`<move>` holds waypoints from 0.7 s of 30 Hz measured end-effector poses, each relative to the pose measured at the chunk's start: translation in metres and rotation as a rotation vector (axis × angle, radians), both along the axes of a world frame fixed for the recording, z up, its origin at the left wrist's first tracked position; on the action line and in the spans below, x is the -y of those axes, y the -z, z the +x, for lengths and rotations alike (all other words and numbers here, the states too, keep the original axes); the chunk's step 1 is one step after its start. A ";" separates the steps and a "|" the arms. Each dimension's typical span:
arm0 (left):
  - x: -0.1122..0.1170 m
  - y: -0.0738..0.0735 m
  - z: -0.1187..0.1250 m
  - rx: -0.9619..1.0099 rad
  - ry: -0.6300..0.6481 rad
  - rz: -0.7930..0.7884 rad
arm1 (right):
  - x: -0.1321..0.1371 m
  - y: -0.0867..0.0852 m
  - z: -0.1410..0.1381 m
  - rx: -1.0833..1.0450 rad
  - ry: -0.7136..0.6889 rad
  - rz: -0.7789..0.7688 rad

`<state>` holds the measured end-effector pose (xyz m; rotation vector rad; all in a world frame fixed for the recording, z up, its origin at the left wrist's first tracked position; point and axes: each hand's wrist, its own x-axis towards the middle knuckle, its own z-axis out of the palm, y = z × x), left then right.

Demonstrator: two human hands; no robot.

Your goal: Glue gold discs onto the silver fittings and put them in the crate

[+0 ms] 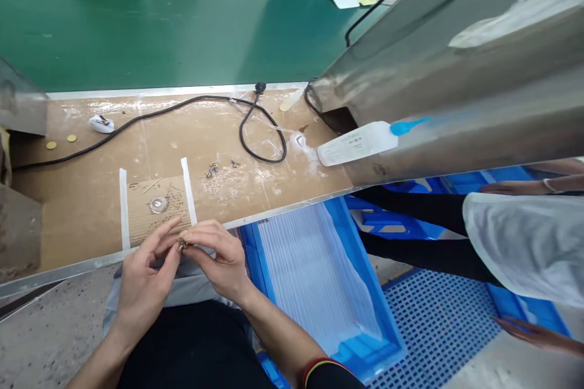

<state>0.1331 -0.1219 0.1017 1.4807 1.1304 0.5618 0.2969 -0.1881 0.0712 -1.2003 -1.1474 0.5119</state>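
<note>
My left hand [146,282] and my right hand [219,258] meet at the edge of the bench. Their fingertips pinch a tiny gold-coloured metal part [182,244] between them. The part is partly hidden by my fingers, so its shape is hard to tell. Just beyond my hands, a piece of corrugated cardboard [157,213] is fixed to the bench with white tape strips. A small round clear dish [159,205] lies on it, among scattered tiny dark bits. A few small metal parts [212,170] lie on the bench farther ahead.
A tan bench top [91,140] carries a black cable [241,127], gold discs and a white squeeze bottle [358,143] with a blue nozzle. A steel panel [456,61] overhangs the right. Below stands a blue crate [319,273] lined with white. A co-worker in a white smock [524,243] stands right.
</note>
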 end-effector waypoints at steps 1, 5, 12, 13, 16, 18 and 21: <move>0.002 0.001 0.003 0.004 0.017 -0.021 | 0.004 0.001 0.001 0.020 0.027 0.026; 0.011 0.006 0.017 0.054 0.164 -0.101 | 0.029 0.002 0.008 0.033 0.131 0.019; 0.011 0.015 0.024 -0.002 0.297 -0.113 | 0.111 0.056 0.092 -0.147 0.801 -0.393; 0.008 0.016 0.023 -0.020 0.287 -0.107 | 0.122 0.071 0.112 -0.157 0.895 -0.469; 0.002 0.017 0.022 -0.062 0.278 -0.099 | 0.145 0.120 0.168 -0.146 0.959 -0.585; 0.000 0.016 0.022 -0.079 0.281 -0.081 | 0.147 0.150 0.192 -0.149 0.918 -0.665; -0.001 0.014 0.023 -0.108 0.275 -0.041 | 0.140 0.185 0.210 -0.151 0.860 -0.772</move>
